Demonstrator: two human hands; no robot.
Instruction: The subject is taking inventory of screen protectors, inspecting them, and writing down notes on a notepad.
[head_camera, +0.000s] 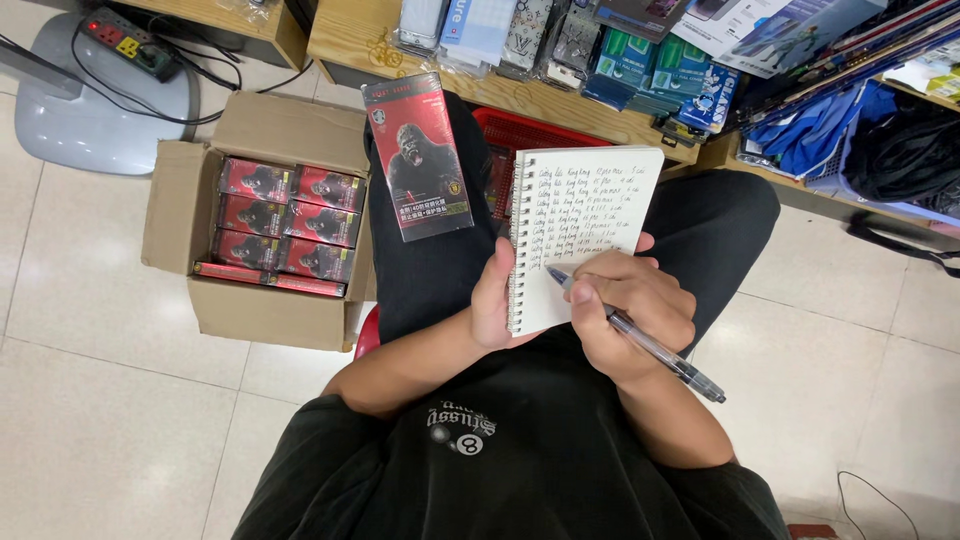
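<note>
My left hand (492, 300) grips the spiral edge of a small white notebook (580, 205) propped on my lap, its page covered in handwritten lines. My right hand (632, 312) holds a clear pen (660, 352) with its tip touching the page low on the left side. A red and black flat box with a gorilla picture (418, 155) lies on my left thigh, just left of the notebook. I sit in black trousers and a black shirt.
An open cardboard carton (270, 130) on the tiled floor at my left holds several matching red boxes (290, 225). A red basket (520, 135) sits beyond my knees. A wooden shelf (560, 100) with packaged goods runs along the top. A power strip (130, 42) lies top left.
</note>
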